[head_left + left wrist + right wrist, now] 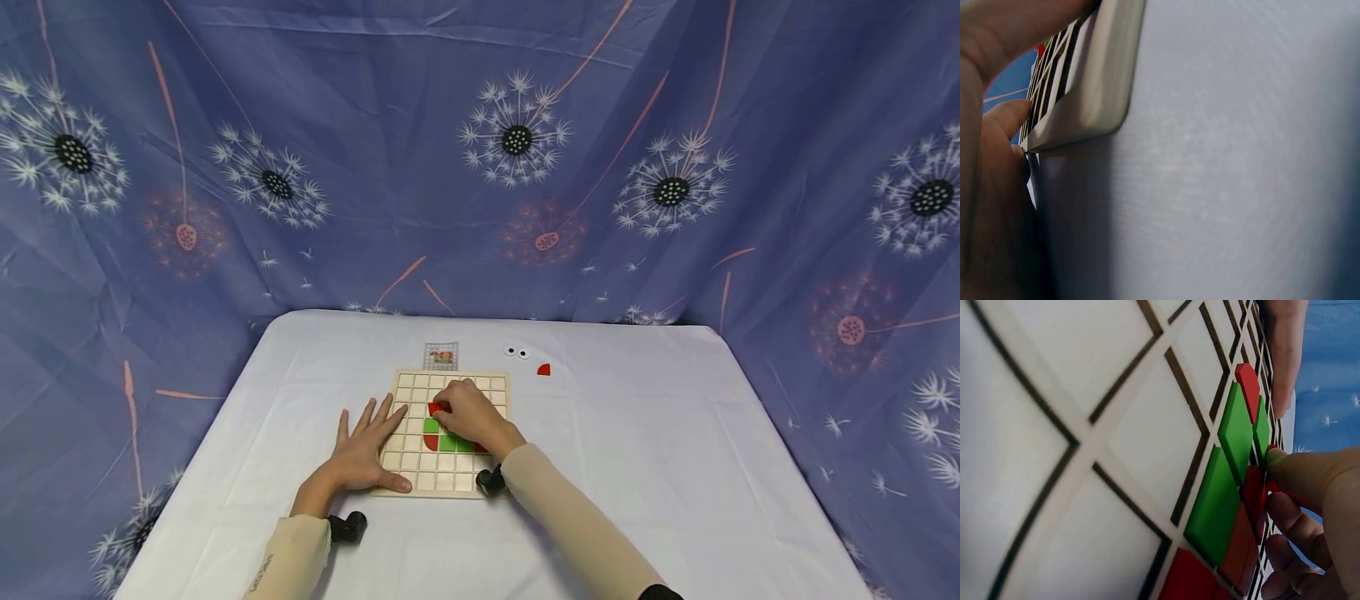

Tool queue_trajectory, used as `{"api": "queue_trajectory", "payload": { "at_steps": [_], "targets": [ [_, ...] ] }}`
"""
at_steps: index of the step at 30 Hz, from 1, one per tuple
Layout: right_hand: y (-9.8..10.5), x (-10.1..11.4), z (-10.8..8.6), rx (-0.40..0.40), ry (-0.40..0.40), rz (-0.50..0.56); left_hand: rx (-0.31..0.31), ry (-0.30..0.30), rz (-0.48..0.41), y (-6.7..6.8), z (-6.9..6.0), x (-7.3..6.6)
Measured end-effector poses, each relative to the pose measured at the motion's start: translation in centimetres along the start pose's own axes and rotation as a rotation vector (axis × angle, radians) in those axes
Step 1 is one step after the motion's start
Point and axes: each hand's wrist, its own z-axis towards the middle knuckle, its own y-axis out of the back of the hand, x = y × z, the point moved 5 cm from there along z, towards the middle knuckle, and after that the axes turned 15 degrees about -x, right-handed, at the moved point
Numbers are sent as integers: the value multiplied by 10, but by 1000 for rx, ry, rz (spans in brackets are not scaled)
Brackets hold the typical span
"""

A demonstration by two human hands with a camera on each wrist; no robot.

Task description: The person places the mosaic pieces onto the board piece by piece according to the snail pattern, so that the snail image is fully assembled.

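A pale wooden grid board (425, 481) lies flat on the table. My left hand (360, 458) rests on its left side with fingers spread, the thumb near the front edge. Over the middle of the board, my right hand (472, 412) pinches a small red piece (434, 409) between thumb and fingers. Just in front of that piece are a green square (431, 426) and a red rounded piece (431, 442) in the cells. More green squares (1213, 509), a brownish-red one (1239, 555) and red pieces (1185, 575) show in the right wrist view. My right hand hides some cells.
A small pattern card (441, 357) lies behind the board. To its right are two white eye pieces (517, 352) and a loose red quarter-round piece (543, 369). A white cloth (660, 433) covers the table, and a blue dandelion curtain (390, 167) hangs behind.
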Motion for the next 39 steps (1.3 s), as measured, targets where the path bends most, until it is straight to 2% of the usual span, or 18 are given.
{"api": "queue_trajectory", "payload": {
  "at_steps": [8, 21, 28, 32, 39],
  "targets": [
    [-3, 2, 2, 19, -21, 47, -8, -16, -3, 3, 0, -3],
    [-3, 0, 2, 6, -59, 49, -8, -12, -3, 3, -1, -3],
    [2, -3, 1, -9, -13, 63, -15, -15, -13, 3, -2, -4],
    [14, -17, 1, -31, -9, 62, 1, -3, -1, 3, -1, -4],
    [47, -64, -5, -99, -69, 23, -3, 5, -7, 3, -1, -3]
  ]
}}
